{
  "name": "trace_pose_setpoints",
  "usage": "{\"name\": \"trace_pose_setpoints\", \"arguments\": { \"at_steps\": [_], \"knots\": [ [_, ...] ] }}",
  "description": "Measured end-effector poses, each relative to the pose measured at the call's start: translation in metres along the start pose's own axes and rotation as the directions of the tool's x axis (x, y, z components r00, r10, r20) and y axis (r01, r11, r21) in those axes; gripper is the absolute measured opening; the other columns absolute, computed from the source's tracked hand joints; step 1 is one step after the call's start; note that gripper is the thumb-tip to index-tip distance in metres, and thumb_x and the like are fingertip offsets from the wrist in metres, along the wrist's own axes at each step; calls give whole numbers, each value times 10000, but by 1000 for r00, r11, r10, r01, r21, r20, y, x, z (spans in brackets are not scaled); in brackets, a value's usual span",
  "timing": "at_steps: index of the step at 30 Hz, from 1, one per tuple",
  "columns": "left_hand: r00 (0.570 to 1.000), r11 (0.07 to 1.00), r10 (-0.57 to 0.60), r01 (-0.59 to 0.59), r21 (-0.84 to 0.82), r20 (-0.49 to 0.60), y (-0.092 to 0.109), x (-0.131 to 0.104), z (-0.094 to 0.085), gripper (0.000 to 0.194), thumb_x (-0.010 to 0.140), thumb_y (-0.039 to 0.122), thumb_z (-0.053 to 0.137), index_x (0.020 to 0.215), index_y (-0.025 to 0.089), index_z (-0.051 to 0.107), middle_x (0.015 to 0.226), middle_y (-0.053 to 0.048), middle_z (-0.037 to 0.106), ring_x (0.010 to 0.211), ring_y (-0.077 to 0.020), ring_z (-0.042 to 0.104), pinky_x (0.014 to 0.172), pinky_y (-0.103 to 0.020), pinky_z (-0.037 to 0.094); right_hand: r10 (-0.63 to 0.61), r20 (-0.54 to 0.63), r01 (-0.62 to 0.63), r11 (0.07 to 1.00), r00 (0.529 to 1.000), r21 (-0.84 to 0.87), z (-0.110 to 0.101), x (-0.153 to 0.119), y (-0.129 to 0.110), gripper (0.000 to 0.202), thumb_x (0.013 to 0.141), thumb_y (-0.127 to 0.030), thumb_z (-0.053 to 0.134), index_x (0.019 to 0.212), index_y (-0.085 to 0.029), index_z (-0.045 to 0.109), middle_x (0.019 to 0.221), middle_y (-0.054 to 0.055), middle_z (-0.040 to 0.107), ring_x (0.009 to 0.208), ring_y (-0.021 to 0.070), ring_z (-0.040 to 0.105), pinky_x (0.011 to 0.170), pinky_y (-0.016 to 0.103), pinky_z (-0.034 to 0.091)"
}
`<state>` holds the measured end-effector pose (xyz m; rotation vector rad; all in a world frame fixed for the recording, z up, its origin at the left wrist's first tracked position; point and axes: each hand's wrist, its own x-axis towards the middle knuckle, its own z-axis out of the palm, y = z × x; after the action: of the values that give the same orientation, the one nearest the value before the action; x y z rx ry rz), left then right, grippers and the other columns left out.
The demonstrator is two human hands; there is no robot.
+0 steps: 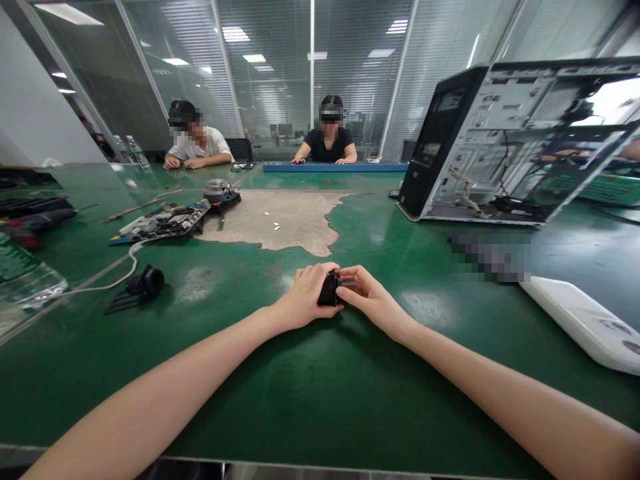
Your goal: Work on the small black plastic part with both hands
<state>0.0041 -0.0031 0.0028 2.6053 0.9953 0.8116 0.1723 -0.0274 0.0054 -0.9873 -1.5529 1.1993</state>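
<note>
Both my hands meet at the middle of the green table (320, 400). A small black boxy part (329, 291) sits between them, just above the table top. My left hand (306, 297) wraps its left side with curled fingers. My right hand (367, 295) pinches its right side with thumb and fingertips. Most of the part is hidden by my fingers.
An open computer case (505, 143) stands at the right rear. Its white side panel (585, 320) lies front right. A circuit board (163, 223), a cooler fan (219, 192), a black part with a cable (143, 285) and tools lie left. Two people sit at the far side.
</note>
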Motion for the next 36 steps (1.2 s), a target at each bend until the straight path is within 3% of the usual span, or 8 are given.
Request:
{"name": "trace_pose_setpoints", "arguments": {
  "at_steps": [3,8,11,16,23,27,32,36],
  "knots": [
    [1000,1000,9,-8,8,-8,-1,0,0,623,684,342,627,1186,254,269,1170,-52,449,1040,-250,450,891,-393,300,5,18,-4,1000,1000,-22,-2,0,-1,249,724,-313,600,928,-217,493,956,37,543,902,172,546,795,354,464],
    [1000,1000,-5,5,26,-2,-1,0,1,628,686,312,623,1194,249,259,1205,-46,431,1046,-240,449,895,-383,302,-25,128,14,996,991,89,-2,-3,-5,332,657,-269,669,913,-238,459,953,3,546,894,154,560,845,352,437],
    [1000,1000,-16,16,24,-6,-1,0,1,645,687,322,621,1209,254,248,1214,-39,426,1063,-236,443,901,-380,294,-41,62,36,996,997,78,0,-4,-4,222,705,-315,620,855,-229,480,915,0,552,899,155,553,844,353,429],
    [1000,999,-18,18,27,0,-1,0,1,656,691,342,616,1222,247,242,1238,-44,412,1092,-243,428,907,-386,294,-31,-5,31,1000,1000,2,1,-1,0,251,714,-314,609,922,-225,501,905,6,546,893,162,542,830,357,435],
    [1000,1000,7,-6,18,-24,-1,0,0,622,693,313,617,1198,244,262,1204,-42,439,1052,-235,450,891,-380,306,-24,119,12,995,993,100,-2,-4,-6,322,652,-251,672,898,-240,464,954,-3,538,903,161,562,828,351,446],
    [1000,1000,-1,2,13,-27,0,0,0,611,688,323,620,1187,245,276,1175,-45,451,1033,-241,457,882,-388,311,-35,80,29,996,996,79,0,-5,-6,212,714,-310,610,850,-231,468,939,0,537,895,157,559,817,344,447],
    [1000,1000,-13,13,11,-18,0,0,0,597,686,333,628,1171,246,292,1159,-48,457,1017,-242,457,876,-387,324,-28,32,28,999,999,16,0,-1,-2,248,721,-278,601,931,-226,479,949,20,528,920,161,538,838,351,443],
    [1000,1000,-6,6,11,-17,1,0,-1,585,689,332,631,1160,237,297,1149,-47,460,997,-231,459,871,-378,327,-13,79,9,999,997,41,-3,-1,-1,271,707,-264,618,932,-219,474,963,24,526,906,162,549,830,356,446]
  ]
}}
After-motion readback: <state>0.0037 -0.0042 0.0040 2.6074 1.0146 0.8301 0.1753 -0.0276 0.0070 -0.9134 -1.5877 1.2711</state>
